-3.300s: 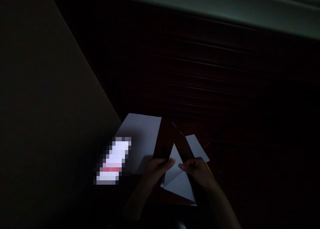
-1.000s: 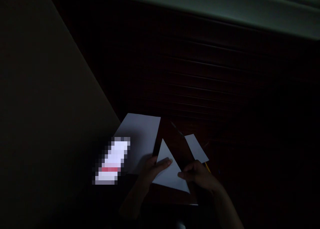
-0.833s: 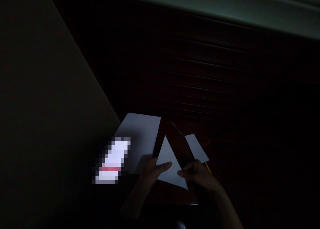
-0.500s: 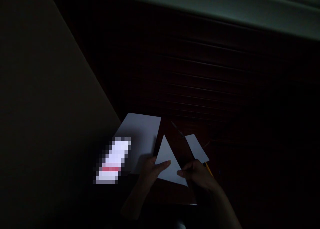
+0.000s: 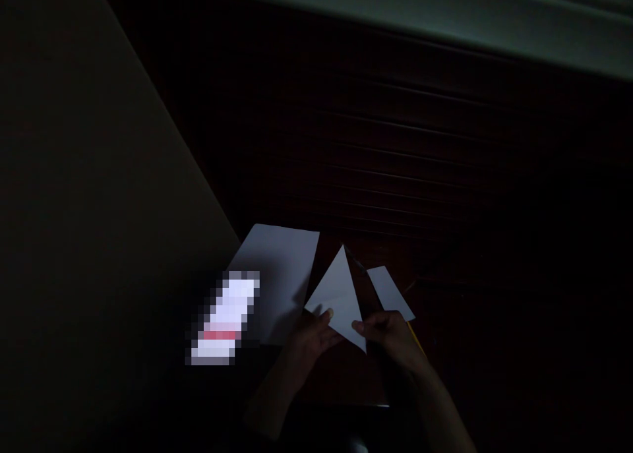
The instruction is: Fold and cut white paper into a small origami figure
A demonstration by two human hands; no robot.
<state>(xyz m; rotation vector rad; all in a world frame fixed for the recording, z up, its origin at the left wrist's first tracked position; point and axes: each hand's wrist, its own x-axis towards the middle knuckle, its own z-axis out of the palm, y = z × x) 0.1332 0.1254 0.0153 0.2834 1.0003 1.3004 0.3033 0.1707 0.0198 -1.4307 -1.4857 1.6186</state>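
Between my hands is a triangular piece of white paper [image 5: 339, 293], its sharp tip pointing away from me. My left hand [image 5: 312, 337] grips its near left edge, thumb on top and fingers underneath. With thumb and fingers my right hand [image 5: 390, 334] pinches the right edge near the lower corner. A larger white sheet [image 5: 284, 268] lies on the dark table to the left. Just beyond my right hand rests a smaller white paper strip [image 5: 390, 293].
A bright pixelated rectangle [image 5: 225, 321] covers part of the left side. A thin dark pen-like object [image 5: 357, 260] lies behind the triangle. Something yellow and narrow [image 5: 416, 337] shows beside my right wrist. Dark ridged panelling [image 5: 395, 150] rises behind the table.
The paper triangle has turned clockwise, its tip moving right and away from me. My left hand has shifted to the near edge; my right hand still pinches the right side.
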